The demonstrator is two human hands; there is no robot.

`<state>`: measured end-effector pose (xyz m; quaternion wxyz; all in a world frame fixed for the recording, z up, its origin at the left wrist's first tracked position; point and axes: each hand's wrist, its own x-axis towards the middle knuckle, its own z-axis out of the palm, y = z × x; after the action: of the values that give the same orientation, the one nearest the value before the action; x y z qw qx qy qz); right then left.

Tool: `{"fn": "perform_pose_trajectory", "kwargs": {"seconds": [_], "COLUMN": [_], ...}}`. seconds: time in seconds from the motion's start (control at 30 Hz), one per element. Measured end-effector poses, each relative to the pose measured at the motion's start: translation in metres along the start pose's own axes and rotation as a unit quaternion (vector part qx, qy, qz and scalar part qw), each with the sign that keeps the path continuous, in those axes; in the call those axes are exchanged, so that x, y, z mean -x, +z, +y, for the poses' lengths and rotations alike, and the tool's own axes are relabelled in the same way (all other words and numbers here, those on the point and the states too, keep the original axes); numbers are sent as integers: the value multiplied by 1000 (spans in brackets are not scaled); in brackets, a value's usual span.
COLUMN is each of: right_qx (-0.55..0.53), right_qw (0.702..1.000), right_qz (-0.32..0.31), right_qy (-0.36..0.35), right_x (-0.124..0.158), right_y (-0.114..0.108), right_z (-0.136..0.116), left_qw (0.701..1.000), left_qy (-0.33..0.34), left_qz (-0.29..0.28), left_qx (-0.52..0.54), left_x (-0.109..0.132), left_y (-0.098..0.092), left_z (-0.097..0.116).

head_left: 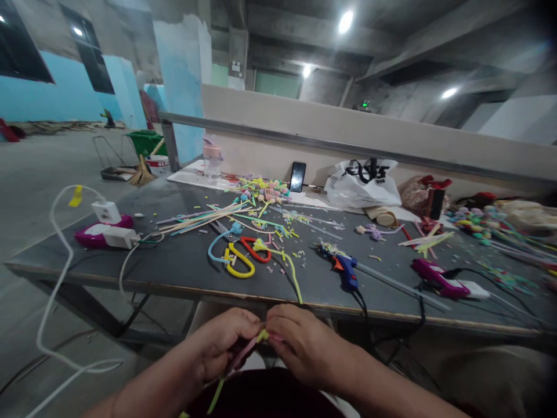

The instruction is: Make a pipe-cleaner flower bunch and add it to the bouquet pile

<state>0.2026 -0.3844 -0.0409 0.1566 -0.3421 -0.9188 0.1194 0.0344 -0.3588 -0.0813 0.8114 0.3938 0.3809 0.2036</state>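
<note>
Dark grey, wood-edged table (pixel 174 264). Near its left end sits a magenta power strip (pixel 93 235) with white plugs in it. Towards the middle, a bundle of pastel stems (pixel 209 217) lies beside a heap of small pastel blossoms (pixel 265 190). Nearer the front are scissors (pixel 241 275) with yellow and red handles, among tiny clippings (pixel 270 269). To their right lie a blue hot-glue gun (pixel 348 274) and a second magenta power strip (pixel 439 281). A blurred heap (pixel 474 217) at far right is possibly more blossoms.

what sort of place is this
Probably a small craft workshop in an unfinished-looking building: a blue glue gun and a pile of thin coloured strips lie under a bare concrete ceiling.
</note>
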Motion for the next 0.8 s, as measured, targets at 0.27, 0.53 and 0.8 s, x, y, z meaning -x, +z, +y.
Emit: {"fn": "perform_pose_trajectory", "kwargs": {"seconds": [0.27, 0.53, 0.8], "right_qx": [-38, -82, -385], "right_qw": [998, 981, 822], "right_qz": [45, 99, 103], "right_qy": [24, 148, 408], "right_x": [-4, -1, -3], "right_y": [3, 2, 9], "right_z": [1, 14, 22], "left_qw": [999, 955, 528], "left_qy": [-8, 207, 634], "left_qz": [-42, 143, 167], "left_qx": [21, -159, -539], "left_x": [-10, -11, 29], "left_y": [-11, -3, 2], "left_z": [-9, -1, 0]}}
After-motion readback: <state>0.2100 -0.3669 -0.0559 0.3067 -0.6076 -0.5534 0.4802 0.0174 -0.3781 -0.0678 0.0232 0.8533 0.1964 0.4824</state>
